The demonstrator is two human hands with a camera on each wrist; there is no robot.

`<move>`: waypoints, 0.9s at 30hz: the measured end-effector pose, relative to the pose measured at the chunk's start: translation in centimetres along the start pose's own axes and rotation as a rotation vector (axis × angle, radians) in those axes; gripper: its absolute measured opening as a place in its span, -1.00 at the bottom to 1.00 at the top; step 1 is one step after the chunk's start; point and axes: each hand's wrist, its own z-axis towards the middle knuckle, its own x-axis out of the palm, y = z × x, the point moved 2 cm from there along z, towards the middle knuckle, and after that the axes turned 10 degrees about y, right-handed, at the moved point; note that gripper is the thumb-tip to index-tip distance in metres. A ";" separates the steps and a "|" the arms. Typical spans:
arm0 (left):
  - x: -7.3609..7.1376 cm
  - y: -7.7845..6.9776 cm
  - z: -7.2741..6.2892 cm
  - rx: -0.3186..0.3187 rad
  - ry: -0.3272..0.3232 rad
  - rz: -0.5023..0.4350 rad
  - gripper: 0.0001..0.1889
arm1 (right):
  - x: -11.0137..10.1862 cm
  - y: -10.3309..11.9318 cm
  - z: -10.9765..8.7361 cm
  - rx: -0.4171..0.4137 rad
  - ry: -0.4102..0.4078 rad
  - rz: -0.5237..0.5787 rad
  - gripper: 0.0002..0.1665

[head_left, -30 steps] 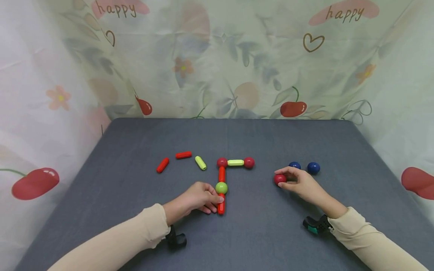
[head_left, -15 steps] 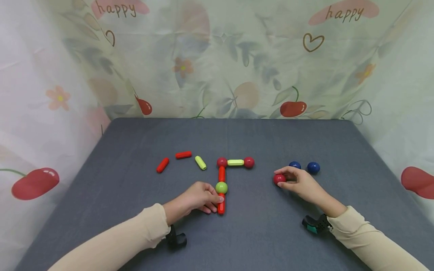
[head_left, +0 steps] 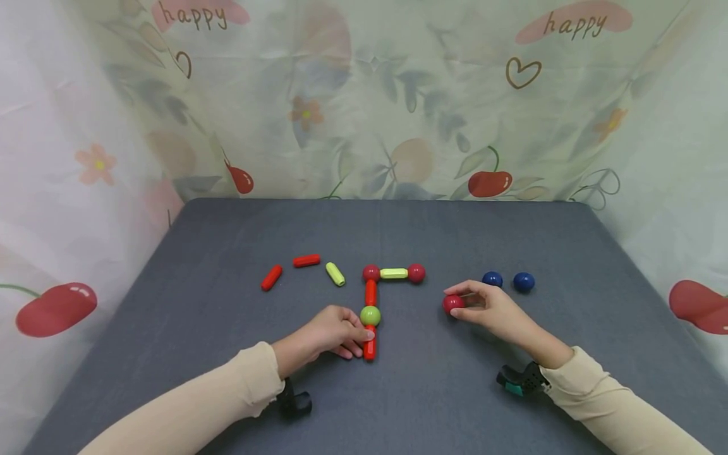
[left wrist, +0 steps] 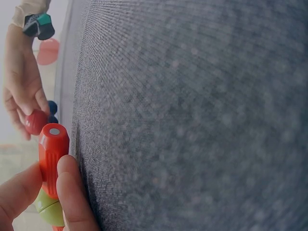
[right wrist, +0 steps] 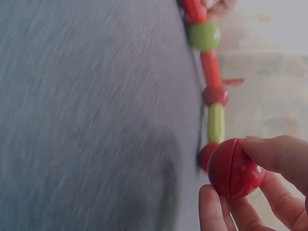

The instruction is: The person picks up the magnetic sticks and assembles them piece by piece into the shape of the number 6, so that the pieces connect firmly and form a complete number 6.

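My left hand pinches the lower red rod between thumb and fingers; a pale metal dot shows on its end. That rod meets a green ball, from which another red rod leads up to a red ball. A yellow-green rod runs right from there to a second red ball. Off to the right, my right hand holds a loose red ball by thumb and fingertips, apart from the joined pieces.
Two blue balls lie just beyond my right hand. Left of the joined pieces are a loose yellow-green rod and two red rods, one nearer and one farther. A patterned curtain hangs behind the grey table.
My right hand has moved a little to the left with the red ball, away from the blue balls. The left hand keeps its grip on the red rod in place.
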 end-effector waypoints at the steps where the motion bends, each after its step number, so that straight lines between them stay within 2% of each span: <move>1: 0.0 0.0 0.0 0.001 0.000 0.000 -0.79 | 0.2 0.3 0.0 0.000 0.002 0.000 -0.54; 8: 0.0 0.1 0.1 0.003 -0.002 0.000 -0.79 | 2.5 2.1 0.3 -0.023 0.052 0.028 -0.57; 18: 0.1 0.0 0.0 0.003 -0.006 0.000 -0.79 | 6.3 3.6 0.6 -0.029 0.205 0.101 -0.61; 27: 0.1 0.2 0.0 0.042 0.017 -0.022 -0.82 | 9.2 4.4 0.7 -0.056 0.316 0.167 -0.65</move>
